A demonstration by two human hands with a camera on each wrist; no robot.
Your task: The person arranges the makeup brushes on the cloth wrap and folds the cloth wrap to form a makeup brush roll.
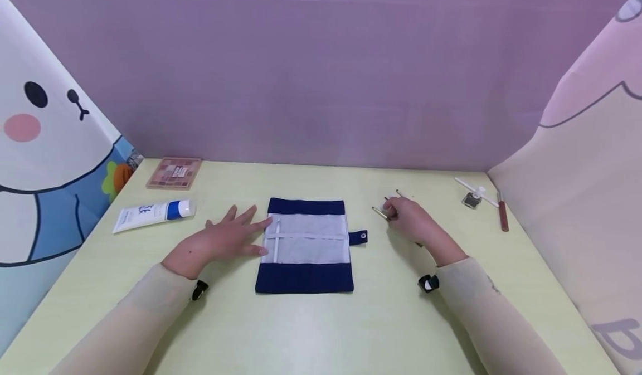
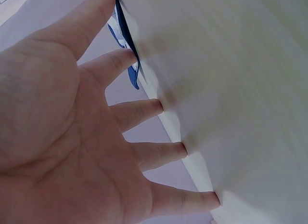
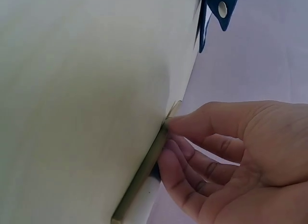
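A navy and pale grey cloth case (image 1: 305, 279) lies unfolded in the middle of the table, its snap strap (image 1: 358, 237) pointing right. One slim white stick (image 1: 276, 244) is tucked under the band inside it. My left hand (image 1: 228, 238) is spread out, with thumb and index finger resting on the case's left edge. To the right of the case, my right hand (image 1: 408, 219) pinches a slim gold-brown stick (image 3: 139, 176) close to the tabletop; its exact kind is unclear. Other thin stick ends (image 1: 398, 193) show by those fingers, partly hidden.
On the left lie a white tube with a blue band (image 1: 152, 214) and a pinkish palette (image 1: 173, 173). Toward the right edge are a small dark bottle with a white cap (image 1: 472, 199), a white stick (image 1: 463, 184) and a reddish-brown slim item (image 1: 503, 217). Fabric walls border the table.
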